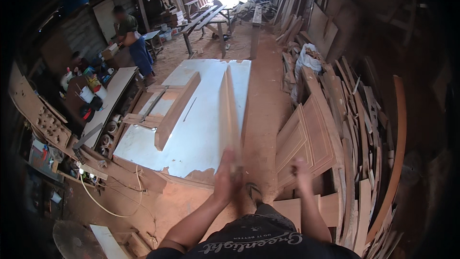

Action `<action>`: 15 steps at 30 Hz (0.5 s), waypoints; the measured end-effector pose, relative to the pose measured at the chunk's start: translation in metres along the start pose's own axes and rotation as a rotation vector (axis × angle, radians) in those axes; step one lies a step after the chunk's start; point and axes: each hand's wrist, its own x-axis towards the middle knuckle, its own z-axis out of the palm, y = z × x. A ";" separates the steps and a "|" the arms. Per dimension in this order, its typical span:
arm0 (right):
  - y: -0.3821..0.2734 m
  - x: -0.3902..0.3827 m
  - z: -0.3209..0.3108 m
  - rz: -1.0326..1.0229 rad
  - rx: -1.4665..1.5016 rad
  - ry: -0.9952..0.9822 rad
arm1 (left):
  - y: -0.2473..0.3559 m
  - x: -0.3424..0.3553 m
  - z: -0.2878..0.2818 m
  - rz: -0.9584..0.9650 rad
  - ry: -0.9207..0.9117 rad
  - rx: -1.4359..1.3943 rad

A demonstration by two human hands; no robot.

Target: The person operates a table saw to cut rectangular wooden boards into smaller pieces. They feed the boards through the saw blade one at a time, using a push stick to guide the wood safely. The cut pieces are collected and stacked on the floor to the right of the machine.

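Observation:
A long, narrow wooden board (230, 110) reaches away from me over the white-topped worktable (201, 134). My left hand (227, 175) is closed around its near end, and motion blurs both a little. Out to the right, apart from the board, my right hand (301, 169) hangs in front of a panelled wooden door (306, 139). Its fingers look curled, but blur hides whether anything is in them. Left of the board, a wooden frame (165, 110) lies on the table with a metal bar clamp (154, 103) across it.
Wood offcuts (352, 129) are stacked along the right, beside a curved wooden strip (400, 129). A cluttered side bench (112, 96) stands at left, near a standing person (132, 38). A pale cable (112, 215) loops at the lower left. Trestles with planks (206, 19) stand farther back.

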 end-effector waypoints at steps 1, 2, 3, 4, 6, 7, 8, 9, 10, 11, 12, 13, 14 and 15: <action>-0.007 -0.013 0.046 0.005 0.014 -0.211 | 0.004 -0.005 -0.012 -0.100 0.189 -0.144; 0.015 -0.005 0.072 -0.165 -0.067 -0.339 | 0.010 -0.007 -0.015 -0.184 0.370 -0.314; 0.022 -0.007 0.101 -0.178 -0.062 -0.427 | 0.009 -0.014 -0.017 -0.285 0.499 -0.526; 0.028 -0.009 0.126 -0.194 -0.060 -0.508 | 0.011 -0.023 -0.017 -0.380 0.628 -0.748; -0.007 -0.039 0.165 0.024 0.027 -0.583 | 0.001 -0.055 -0.030 -0.558 0.812 -0.993; -0.020 -0.051 0.169 0.098 0.024 -0.591 | -0.007 -0.071 -0.032 -0.639 0.838 -1.059; -0.025 -0.058 0.165 0.102 -0.041 -0.592 | -0.018 -0.088 -0.035 -0.714 0.870 -1.120; -0.033 -0.068 0.164 0.103 -0.101 -0.605 | -0.031 -0.109 -0.035 -0.787 0.848 -1.117; -0.050 -0.082 0.164 0.061 -0.081 -0.608 | -0.046 -0.132 -0.031 -0.854 0.845 -1.099; -0.066 -0.094 0.159 0.024 -0.061 -0.606 | -0.055 -0.148 -0.030 -0.926 0.839 -1.087; -0.072 -0.098 0.155 -0.054 -0.120 -0.562 | -0.061 -0.154 -0.032 -0.952 0.820 -1.078; -0.073 -0.101 0.155 -0.132 -0.172 -0.514 | -0.064 -0.159 -0.034 -0.979 0.797 -1.067; -0.073 -0.102 0.156 -0.186 -0.209 -0.492 | -0.064 -0.159 -0.035 -1.022 0.765 -1.008; -0.072 -0.103 0.158 -0.240 -0.242 -0.468 | -0.064 -0.159 -0.039 -1.065 0.739 -0.940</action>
